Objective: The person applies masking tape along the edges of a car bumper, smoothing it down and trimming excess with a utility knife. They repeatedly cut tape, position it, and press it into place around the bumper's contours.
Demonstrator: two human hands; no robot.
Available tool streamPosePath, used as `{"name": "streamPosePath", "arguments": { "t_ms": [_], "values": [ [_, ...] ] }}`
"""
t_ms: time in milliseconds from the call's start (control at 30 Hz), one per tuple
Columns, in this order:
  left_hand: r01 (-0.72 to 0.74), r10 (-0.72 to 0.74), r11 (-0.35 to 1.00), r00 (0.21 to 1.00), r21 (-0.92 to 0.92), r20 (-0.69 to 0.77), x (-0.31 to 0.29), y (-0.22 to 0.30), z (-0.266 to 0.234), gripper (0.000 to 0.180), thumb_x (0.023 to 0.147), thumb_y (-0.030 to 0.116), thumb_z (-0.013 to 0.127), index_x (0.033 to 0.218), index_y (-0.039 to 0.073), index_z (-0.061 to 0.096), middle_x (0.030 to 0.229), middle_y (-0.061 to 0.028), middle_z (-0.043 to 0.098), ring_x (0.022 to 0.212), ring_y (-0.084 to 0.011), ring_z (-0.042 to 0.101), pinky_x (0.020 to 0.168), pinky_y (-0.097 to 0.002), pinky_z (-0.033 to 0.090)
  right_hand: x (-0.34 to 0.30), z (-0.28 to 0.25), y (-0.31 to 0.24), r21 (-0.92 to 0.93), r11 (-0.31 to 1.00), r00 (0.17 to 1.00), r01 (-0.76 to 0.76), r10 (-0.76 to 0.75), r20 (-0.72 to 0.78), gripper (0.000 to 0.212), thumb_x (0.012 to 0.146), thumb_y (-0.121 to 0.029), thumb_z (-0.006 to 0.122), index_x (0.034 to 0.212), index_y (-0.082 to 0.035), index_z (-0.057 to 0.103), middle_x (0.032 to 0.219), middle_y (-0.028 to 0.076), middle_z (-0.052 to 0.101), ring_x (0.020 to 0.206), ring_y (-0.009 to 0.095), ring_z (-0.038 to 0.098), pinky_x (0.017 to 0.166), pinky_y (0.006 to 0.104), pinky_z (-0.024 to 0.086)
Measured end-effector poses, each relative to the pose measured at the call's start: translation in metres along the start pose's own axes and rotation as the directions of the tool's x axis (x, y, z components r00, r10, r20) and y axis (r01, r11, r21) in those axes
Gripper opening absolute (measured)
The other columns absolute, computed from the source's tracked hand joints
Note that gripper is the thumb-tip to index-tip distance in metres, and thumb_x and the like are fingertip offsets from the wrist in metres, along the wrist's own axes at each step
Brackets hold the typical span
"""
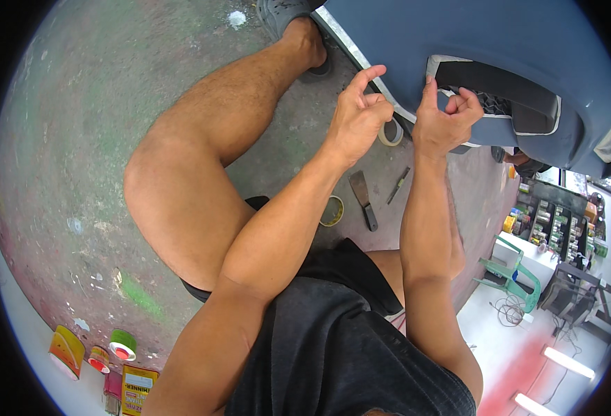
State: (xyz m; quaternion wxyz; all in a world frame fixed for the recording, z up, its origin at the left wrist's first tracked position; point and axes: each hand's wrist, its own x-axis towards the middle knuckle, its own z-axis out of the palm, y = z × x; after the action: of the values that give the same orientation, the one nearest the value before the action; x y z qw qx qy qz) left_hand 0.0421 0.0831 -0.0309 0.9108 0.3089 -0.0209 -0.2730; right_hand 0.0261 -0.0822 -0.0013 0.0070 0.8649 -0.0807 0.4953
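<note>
Faded black shirt [312, 347] with stitched edge, black shorts [343, 269], grey perforated clog [274, 19], bare hands [362, 116]

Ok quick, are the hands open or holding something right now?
Left hand: partly open, one finger stretched out, nothing seen in it.
Right hand: fingers bent near the blue panel; can't tell if it's holding anything.

Smooth, curved blue-grey panel [389, 35] has a soft satin sheen, while its long black insert [503, 81] looks more like matt plastic tbh. Paint-spotted grey floor [76, 139] is kinda rough and dull. Flat-bladed scraper [359, 186]: dull brownish metal, dark plastic-looking handle. Faded black shirt [347, 353]: matt, wrinkled cloth.
</note>
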Motion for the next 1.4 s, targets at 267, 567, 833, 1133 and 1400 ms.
{"name": "streamPosePath", "arguments": {
  "t_ms": [267,567,833,1133,1400],
  "values": [
    [-0.019,0.019,1.000,0.999,0.019,-0.040,-0.001,0.004,-0.001,0.072,0.084,-0.002,0.054,0.154,-0.009,0.037,0.070,0.0030,0.051,0.058,-0.0044,0.041,0.053,-0.0236,0.031,-0.007,-0.012,0.002,0.138,0.979,0.986,-0.151,0.159,-0.047,0.044,0.087,-0.015,0.087,0.109,-0.004,0.050,0.062,-0.003,0.042,0.054,0.012,0.041,0.053,0.0280,0.038],
    [-0.025,0.027,0.999,0.997,0.031,-0.066,-0.001,0.003,-0.001,0.071,0.084,-0.002,0.053,0.152,-0.010,0.038,0.070,0.0031,0.049,0.056,-0.0049,0.038,0.051,-0.0235,0.029,0.006,-0.010,0.002,-0.112,0.966,0.967,0.233,-0.242,-0.076,0.076,0.072,-0.012,0.094,0.131,-0.005,0.047,0.128,0.020,0.047,0.111,0.032,0.053,0.087,0.0417,0.049],
    [-0.020,0.021,1.000,0.997,0.008,-0.072,-0.002,0.001,-0.001,0.069,0.084,-0.001,0.055,0.152,-0.009,0.040,0.072,0.0024,0.053,0.059,-0.0045,0.042,0.053,-0.0234,0.032,0.016,-0.008,0.010,-0.185,0.922,0.931,0.339,-0.357,-0.072,0.112,0.067,-0.024,0.095,0.160,-0.011,0.032,0.165,0.037,0.014,0.153,0.053,0.019,0.112,0.0602,0.029],
    [-0.058,0.058,0.998,0.990,0.006,-0.126,-0.001,0.002,-0.008,0.068,0.085,-0.001,0.055,0.151,-0.010,0.039,0.067,0.0050,0.045,0.055,-0.0044,0.038,0.050,-0.0242,0.027,0.021,-0.004,0.013,-0.284,0.854,0.896,0.435,-0.442,0.042,0.115,0.069,-0.028,0.092,0.164,-0.012,0.029,0.168,0.038,0.008,0.156,0.054,0.012,0.112,0.0607,0.024],
    [-0.108,0.114,0.991,0.991,0.083,-0.074,0.001,0.001,-0.009,0.054,0.086,-0.001,0.059,0.140,-0.004,0.055,0.066,0.0071,0.045,0.054,-0.0039,0.036,0.049,-0.0242,0.027,-0.017,-0.068,0.026,-0.002,0.948,0.947,0.317,-0.317,0.056,0.090,0.081,-0.010,0.083,0.158,-0.008,0.037,0.164,0.037,0.020,0.153,0.053,0.025,0.107,0.0550,0.041]
  ]
}}
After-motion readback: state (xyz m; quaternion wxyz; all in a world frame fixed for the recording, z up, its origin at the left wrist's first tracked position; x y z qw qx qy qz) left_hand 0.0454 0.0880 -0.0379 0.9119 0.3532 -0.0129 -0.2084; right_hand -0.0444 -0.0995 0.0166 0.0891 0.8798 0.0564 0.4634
